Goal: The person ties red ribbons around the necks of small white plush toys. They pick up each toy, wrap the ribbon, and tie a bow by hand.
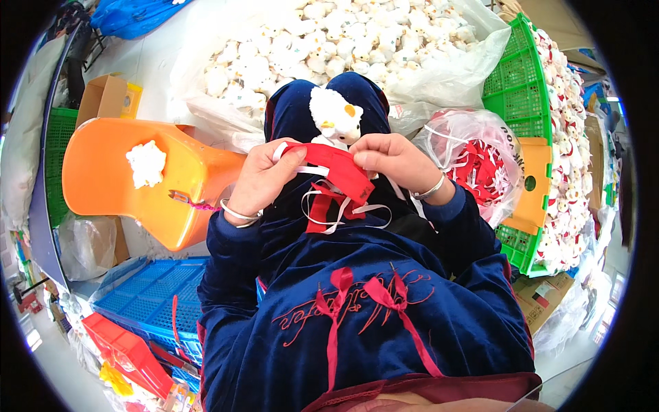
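Between my two hands a small red cloth piece with white ribbon ties (336, 168) is stretched over my lap. My left hand (259, 177) pinches its left end, where a white ribbon loops out. The fingers of my right hand (401, 163) are closed on its right end. Just beyond the cloth, a white plush animal with orange patches (334, 113) rests between my knees. More red cloth with white ribbons (319, 211) lies on my lap below the held piece; how many pieces is unclear.
A large plastic sheet holds a heap of white plush animals (329, 48) ahead. At left stands an orange chair (96, 168) bearing a white plush piece (146, 165) and thread snips (180, 197). Right: a clear bag of red pieces (480, 172) and a green crate (518, 82). Lower left: blue crate (151, 292).
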A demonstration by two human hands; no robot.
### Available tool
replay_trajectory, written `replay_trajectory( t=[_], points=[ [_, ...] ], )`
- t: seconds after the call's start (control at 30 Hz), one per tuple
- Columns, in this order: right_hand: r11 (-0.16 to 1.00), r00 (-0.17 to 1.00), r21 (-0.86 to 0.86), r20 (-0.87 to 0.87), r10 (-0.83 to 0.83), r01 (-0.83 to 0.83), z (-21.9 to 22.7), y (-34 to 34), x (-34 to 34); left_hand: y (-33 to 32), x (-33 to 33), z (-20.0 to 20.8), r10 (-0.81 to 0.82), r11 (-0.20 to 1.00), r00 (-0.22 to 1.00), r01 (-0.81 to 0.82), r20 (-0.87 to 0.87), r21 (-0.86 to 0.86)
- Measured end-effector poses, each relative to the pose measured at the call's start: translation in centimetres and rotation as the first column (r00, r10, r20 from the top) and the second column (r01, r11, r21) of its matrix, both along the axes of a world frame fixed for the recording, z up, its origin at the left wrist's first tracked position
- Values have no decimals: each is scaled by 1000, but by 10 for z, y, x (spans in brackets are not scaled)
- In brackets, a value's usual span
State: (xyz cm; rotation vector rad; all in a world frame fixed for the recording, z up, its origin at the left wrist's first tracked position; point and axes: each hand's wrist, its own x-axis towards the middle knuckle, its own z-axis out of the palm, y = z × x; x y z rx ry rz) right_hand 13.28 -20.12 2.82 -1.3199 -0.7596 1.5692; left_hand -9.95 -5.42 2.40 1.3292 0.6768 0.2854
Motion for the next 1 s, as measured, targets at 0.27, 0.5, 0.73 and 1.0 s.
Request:
replay_trajectory(
  t=[0.27, 0.5, 0.73, 1.0],
  points=[
    [983, 973, 181, 214, -82, 44, 18, 1, 11, -4, -2, 0, -186, 973, 982, 189, -36, 135],
    [945, 920, 270, 289, -264, 186, 33, 8, 44, -23, -22, -30, -558, 757, 805, 593, -203, 274],
    [868, 818, 402, 366, -444, 291, 75, 29, 59, 20, -29, 35, -456, 523, 767, 642, -452, 561],
    [763, 580, 539, 768, -271, -356, 115, 111, 20, 44, 50, 87, 102, 758, 985, -166, 136, 631]
  ],
)
